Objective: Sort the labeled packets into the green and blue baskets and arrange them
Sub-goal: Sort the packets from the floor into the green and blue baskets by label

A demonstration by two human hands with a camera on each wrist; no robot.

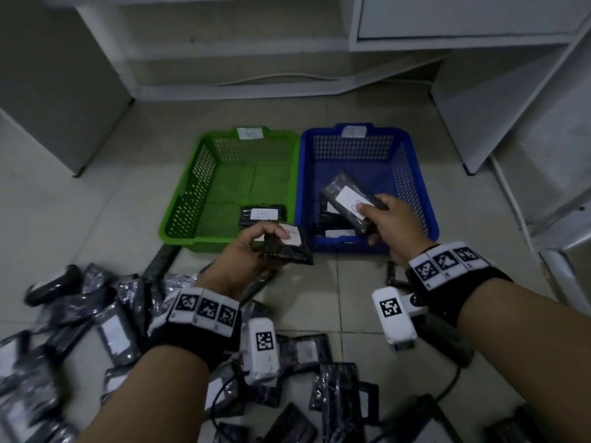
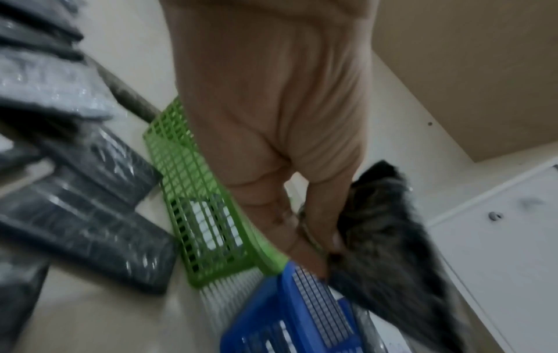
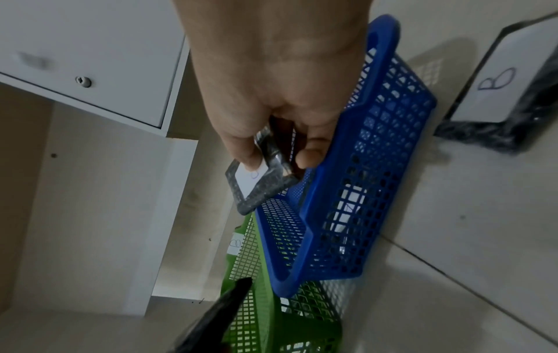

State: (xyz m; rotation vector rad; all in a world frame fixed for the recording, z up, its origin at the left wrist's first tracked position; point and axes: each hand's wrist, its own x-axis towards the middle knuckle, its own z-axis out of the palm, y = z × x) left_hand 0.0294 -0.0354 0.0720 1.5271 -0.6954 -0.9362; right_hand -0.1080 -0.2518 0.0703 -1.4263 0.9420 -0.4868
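The green basket [image 1: 192,187] has one black packet [image 1: 263,215] in it. The blue basket [image 1: 415,187] has a few. The left hand [image 1: 252,247] pinches a packet [image 1: 287,251] over the green basket's front edge. The right hand [image 1: 393,222] grips another packet [image 1: 347,195] over the blue basket.

- My left hand [image 1: 252,247] is out in front, fingers curled, pinching a packet [image 1: 289,246].
- My right hand [image 1: 391,223] reaches farther, thumb on top, gripping another packet [image 1: 350,199].
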